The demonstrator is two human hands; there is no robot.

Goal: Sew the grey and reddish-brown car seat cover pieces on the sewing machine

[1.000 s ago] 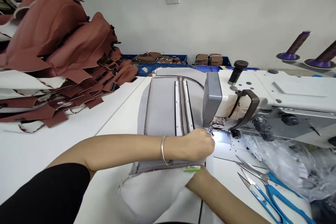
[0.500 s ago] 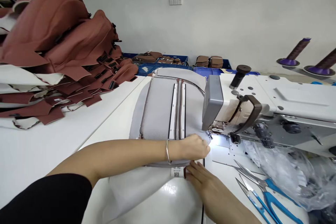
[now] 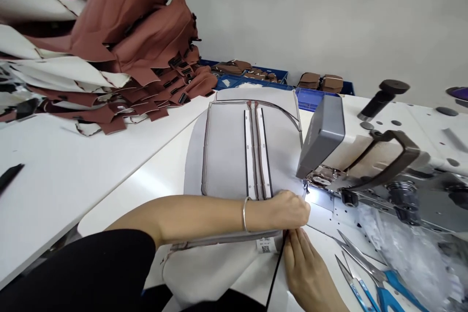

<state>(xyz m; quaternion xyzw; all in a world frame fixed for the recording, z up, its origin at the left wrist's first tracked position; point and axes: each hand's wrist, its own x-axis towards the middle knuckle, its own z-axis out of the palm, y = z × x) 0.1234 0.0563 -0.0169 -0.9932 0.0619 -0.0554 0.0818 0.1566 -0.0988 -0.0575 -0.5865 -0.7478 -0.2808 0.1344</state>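
A light grey sewn cover point(image 3: 226, 151) lies inside out on the table, its right edge under the sewing machine's needle area point(image 3: 306, 186). My left hand point(image 3: 288, 209), a bangle on its wrist, is closed on the cover's edge just in front of the needle. Just below it, my right hand point(image 3: 303, 263) lies with fingers stretched out along that edge, its thumb hidden. A thin black cord point(image 3: 276, 273) runs down from beside the right fingertips. Two white strips with black edges point(image 3: 249, 151) run along the cover's middle seam. A printed label point(image 3: 266, 245) shows near the left wrist.
The sewing machine head point(image 3: 323, 136) stands close on the right. Blue-handled scissors point(image 3: 383, 278), thread snips point(image 3: 356, 280) and clear plastic point(image 3: 413, 258) lie right of my hands. Reddish-brown covers point(image 3: 120, 24) are piled at left. Blue crates point(image 3: 281, 75) with brown pieces stand behind.
The view has shifted, so the scene sits differently in it. My right hand has drawn nearer the left at the cover's edge, and more of the black cord shows below it.
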